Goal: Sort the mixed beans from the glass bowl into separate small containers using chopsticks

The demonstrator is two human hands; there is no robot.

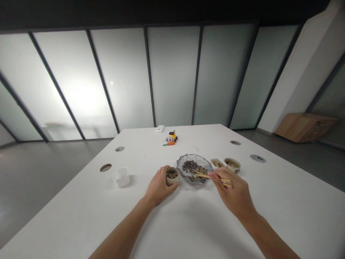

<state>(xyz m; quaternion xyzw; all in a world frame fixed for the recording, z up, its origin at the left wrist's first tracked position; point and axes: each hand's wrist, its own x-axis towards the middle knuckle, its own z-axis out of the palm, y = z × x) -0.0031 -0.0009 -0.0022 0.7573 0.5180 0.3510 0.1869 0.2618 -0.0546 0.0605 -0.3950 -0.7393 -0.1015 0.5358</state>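
My left hand [159, 187] is wrapped around a small round cup [172, 175] that holds dark seeds. Just right of it stands a cut-glass bowl [194, 168] filled with a mix of dark seeds and nuts. My right hand [234, 192] grips a pair of wooden chopsticks [208, 176], and their tips reach into the glass bowl's contents. Beyond my right hand sit a small white dish [217, 163] and a round beige cup [232, 164], each with pale pieces inside.
The white table [188, 223] has round cable holes [105, 167] along both sides. An empty white square container [121, 176] sits to the left. A yellow toy [171, 136], a small orange carrot toy [169, 144] and a white box [160, 128] lie at the far end.
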